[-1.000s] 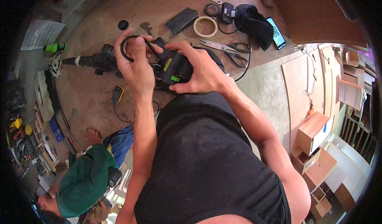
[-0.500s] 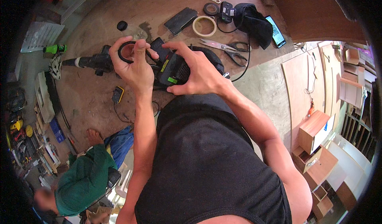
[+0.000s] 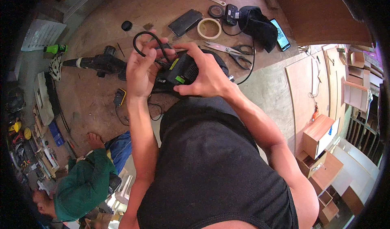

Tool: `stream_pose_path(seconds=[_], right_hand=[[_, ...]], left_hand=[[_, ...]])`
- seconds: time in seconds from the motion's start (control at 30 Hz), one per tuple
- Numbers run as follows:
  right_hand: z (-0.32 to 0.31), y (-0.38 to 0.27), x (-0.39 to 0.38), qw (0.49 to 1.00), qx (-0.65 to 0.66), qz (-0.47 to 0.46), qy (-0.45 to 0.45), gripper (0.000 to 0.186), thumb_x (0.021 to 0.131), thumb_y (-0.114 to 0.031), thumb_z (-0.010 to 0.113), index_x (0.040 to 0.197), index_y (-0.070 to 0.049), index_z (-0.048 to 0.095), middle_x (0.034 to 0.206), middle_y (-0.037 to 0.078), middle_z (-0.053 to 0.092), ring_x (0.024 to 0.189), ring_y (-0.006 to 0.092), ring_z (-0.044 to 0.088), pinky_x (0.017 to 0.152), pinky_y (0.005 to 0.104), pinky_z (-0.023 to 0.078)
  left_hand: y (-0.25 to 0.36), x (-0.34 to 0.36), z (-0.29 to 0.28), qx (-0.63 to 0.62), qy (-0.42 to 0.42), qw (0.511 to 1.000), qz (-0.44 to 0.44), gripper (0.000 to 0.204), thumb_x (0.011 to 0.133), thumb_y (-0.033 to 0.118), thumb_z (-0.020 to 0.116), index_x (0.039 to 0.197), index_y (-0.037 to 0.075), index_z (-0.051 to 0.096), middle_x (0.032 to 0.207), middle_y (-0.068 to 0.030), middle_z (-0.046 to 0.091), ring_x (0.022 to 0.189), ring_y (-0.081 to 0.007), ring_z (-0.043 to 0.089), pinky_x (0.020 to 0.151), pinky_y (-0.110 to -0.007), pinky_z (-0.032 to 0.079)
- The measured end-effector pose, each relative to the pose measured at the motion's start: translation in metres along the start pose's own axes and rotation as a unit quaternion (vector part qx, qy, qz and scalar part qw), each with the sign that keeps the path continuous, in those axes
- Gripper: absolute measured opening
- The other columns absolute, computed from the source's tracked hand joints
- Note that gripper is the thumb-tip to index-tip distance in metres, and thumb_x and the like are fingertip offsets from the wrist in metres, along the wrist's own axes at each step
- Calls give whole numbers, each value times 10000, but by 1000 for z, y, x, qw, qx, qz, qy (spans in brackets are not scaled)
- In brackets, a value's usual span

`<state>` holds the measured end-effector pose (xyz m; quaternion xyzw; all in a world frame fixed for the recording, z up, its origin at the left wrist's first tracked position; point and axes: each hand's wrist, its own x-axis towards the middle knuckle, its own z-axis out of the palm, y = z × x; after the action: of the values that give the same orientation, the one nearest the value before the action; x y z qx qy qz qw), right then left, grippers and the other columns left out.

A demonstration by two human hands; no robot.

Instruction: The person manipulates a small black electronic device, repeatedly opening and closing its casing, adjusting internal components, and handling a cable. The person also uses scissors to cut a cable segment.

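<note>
from head height, a single fisheye view faces down, close above and bodyward of the left hand [image 3: 140,75] and right hand [image 3: 209,73].

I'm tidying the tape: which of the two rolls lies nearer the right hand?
The cream roll: it is pale and lies nearer the right hand, by the scissors, while the black roll sits farther off, beside the small black device.

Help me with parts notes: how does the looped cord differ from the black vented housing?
The cord is thin and bent into a loop; the housing is bulky and blocky. The cord's visible length is plain; the housing has vent slots and yellow and green labels. The left hand holds the cord, while the right hand grips the housing. Both are black.
</note>
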<state>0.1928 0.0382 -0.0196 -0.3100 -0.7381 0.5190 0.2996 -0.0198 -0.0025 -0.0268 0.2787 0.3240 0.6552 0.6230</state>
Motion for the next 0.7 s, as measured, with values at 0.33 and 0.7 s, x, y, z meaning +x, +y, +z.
stream_pose_path(seconds=[0.33,0.7], right_hand=[[1,1,-3,1000,1,25,-11,992,649,-216,931,1516,-64,475,1005,164,745,925,298,748,873,398,563],[0,1,-2,1000,-24,-4,-9,926,667,-190,927,1476,-54,496,1249,165,761,1135,350,754,1002,407,564]], left_hand=[[-11,-11,-43,28,-53,997,-47,721,990,96,769,1619,17,427,1397,-153,661,1219,-300,713,959,-426,641],[10,-16,12,127,29,991,-42,830,1017,-80,614,1699,212,244,1510,-228,603,1247,-295,724,905,-333,661]])
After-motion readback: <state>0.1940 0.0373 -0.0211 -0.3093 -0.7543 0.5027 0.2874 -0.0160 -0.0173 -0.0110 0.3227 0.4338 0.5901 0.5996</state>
